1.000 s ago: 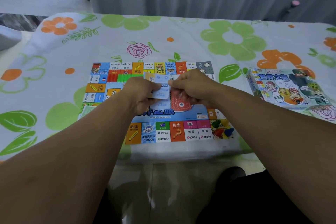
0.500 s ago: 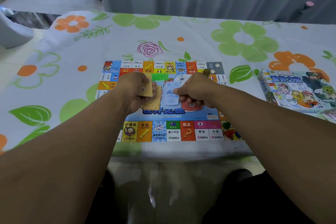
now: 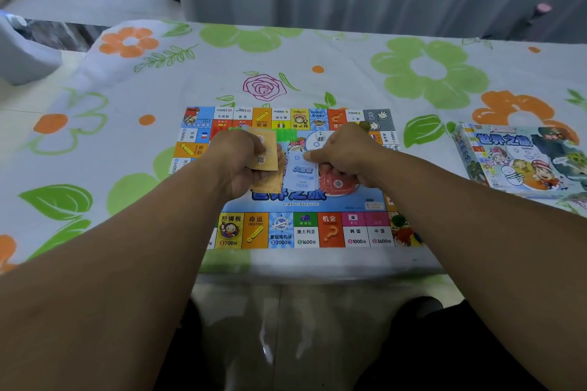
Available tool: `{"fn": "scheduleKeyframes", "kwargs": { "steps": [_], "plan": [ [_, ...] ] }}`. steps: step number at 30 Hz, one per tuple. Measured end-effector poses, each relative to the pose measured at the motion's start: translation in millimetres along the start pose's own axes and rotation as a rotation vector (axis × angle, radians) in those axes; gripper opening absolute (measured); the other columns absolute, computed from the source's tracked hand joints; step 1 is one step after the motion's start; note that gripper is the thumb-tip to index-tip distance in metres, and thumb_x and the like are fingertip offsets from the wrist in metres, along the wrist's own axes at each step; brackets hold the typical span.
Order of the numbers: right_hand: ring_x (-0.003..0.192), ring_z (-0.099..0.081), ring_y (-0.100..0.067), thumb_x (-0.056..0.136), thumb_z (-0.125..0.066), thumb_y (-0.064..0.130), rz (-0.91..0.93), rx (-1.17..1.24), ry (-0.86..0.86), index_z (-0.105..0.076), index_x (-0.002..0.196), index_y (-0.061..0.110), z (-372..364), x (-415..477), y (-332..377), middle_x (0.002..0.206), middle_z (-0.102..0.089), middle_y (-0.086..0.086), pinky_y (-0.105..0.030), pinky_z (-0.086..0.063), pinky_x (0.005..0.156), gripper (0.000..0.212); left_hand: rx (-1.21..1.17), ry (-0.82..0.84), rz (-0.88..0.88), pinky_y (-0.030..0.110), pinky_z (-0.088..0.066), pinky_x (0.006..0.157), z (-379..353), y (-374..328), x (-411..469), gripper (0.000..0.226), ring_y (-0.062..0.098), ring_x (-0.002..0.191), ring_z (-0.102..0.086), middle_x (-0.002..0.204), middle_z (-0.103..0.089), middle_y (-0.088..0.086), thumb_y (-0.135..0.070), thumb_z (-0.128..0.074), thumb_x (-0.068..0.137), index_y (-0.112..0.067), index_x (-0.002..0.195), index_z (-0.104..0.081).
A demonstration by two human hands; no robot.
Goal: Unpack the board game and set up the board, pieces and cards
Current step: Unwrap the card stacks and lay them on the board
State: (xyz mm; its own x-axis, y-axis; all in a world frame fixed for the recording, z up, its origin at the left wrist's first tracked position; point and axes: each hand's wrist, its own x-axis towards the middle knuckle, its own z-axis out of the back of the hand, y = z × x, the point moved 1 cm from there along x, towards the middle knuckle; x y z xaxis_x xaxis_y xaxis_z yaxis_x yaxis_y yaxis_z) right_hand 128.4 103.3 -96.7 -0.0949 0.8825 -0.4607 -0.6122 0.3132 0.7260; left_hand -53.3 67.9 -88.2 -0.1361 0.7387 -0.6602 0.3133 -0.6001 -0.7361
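Close to the near edge of the flowered tablecloth [image 3: 317, 51], the game board [image 3: 305, 228] lies unfolded and flat. Its rim is a band of small squares in orange, blue, green, pink and white, printed with Chinese characters, flags, question marks and point values. Its middle is pale blue with large blue lettering.

Both hands are over the middle of the board. The left hand [image 3: 238, 162] has its fingers curled round a few tan notes [image 3: 265, 152], which fan out past the thumb. The right hand [image 3: 346, 152] pinches the top of a pale blue note [image 3: 300, 174] between thumb and forefinger, and the note hangs just beside the tan ones. Red-backed cards [image 3: 335, 184] sit under the right palm; it is unclear whether the lower fingers grip them or they lie on the board.

A green strip [image 3: 282, 135] shows on the board beyond the hands. Small coloured pieces [image 3: 405, 230] cluster at the board's near right corner. The game box [image 3: 521, 162], printed with cartoon figures, rests on the cloth well to the right.
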Motion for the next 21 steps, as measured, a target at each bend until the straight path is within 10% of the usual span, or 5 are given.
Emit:
{"fn": "scheduleKeyframes", "kwargs": {
  "steps": [7, 21],
  "plan": [
    [0.055, -0.056, -0.015, 0.094, -0.070, 0.029, 0.150, 0.173, 0.121, -0.064, 0.098, -0.001, -15.4, -7.0, 15.7, 0.084, -0.066, -0.012, -0.022, -0.041, 0.041, 0.031, 0.091, 0.023, -0.032, 0.027, -0.056, 0.052, -2.0, 3.3, 5.4, 0.029, 0.025, 0.093, -0.072, 0.112, -0.073, 0.015, 0.005, -0.057, 0.095, -0.003, 0.123, -0.062],
    [0.033, -0.047, -0.008, 0.092, -0.073, 0.017, 0.037, 0.139, 0.166, -0.065, 0.076, -0.002, -41.6, -1.9, 30.2, 0.048, -0.060, -0.004, -0.018, -0.034, 0.036, 0.026, 0.013, -0.186, -0.069, 0.026, -0.057, 0.058, 36.0, -6.3, 9.6, 0.017, 0.016, 0.067, -0.063, 0.081, -0.066, 0.010, -0.006, -0.047, 0.104, -0.001, 0.095, -0.062]
  ]
}}
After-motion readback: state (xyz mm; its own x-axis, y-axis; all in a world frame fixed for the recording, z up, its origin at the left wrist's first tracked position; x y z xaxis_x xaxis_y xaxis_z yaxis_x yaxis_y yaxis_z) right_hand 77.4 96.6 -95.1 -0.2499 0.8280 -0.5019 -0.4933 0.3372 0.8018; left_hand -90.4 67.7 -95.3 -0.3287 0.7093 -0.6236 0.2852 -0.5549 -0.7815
